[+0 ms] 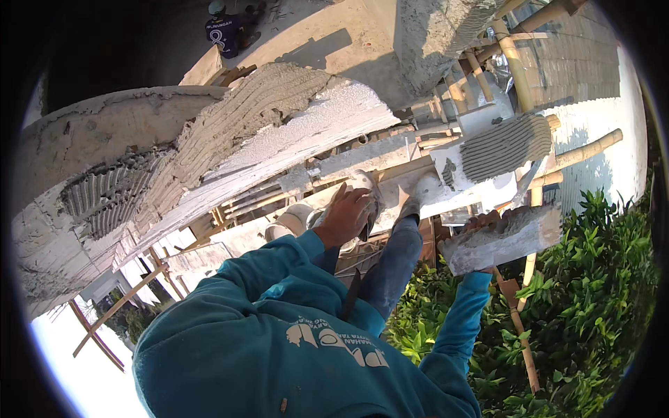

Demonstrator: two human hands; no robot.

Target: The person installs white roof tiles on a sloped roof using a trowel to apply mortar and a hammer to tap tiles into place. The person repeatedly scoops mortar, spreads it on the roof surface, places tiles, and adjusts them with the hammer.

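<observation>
My right hand grips a light grey rectangular slab out at the right, above green shrubs. Its fingers curl over the upper edge, and the thumb side shows below. Grey mortar coats the slab's top. In the middle, my left hand reaches forward with its fingers apart, over a grey rounded thing that may be my left boot; I see nothing held in it. Ahead of me a ridged mortar layer covers part of a long white block wall. To the right lies another combed mortar patch.
My right boot stands on a narrow mortar-stained plank. Bamboo poles and a tiled roof rise at the upper right. Dense shrubs lie below on the right. A person in dark clothes crouches at the far upper left.
</observation>
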